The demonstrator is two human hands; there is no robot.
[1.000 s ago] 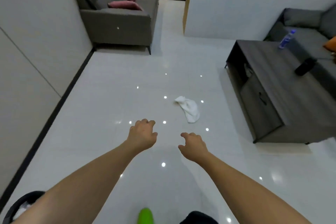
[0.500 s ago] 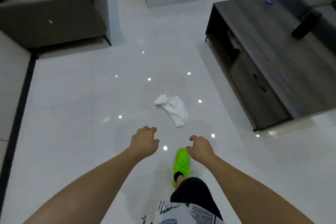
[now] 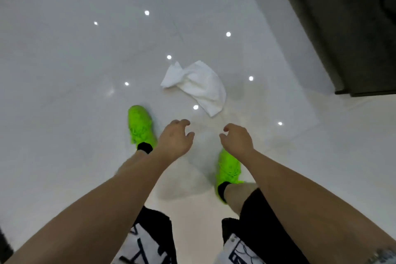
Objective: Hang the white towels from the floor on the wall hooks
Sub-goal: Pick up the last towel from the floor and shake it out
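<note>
A crumpled white towel lies on the glossy white floor just ahead of my feet. My left hand hovers below and left of it, fingers loosely curled, holding nothing. My right hand hangs close below the towel's near end, also loosely curled and empty. Neither hand touches the towel. No wall hooks are in view.
A dark grey low cabinet fills the upper right, its corner close to the towel's right. My bright green shoes stand on the tiles below the towel, the other shoe under my right wrist. Ceiling lights reflect as white dots on the floor.
I have walked up to the towel and tilted my view steeply down. The sofa and most of the cabinet left the view. Both hands stay loosely curled and empty.
</note>
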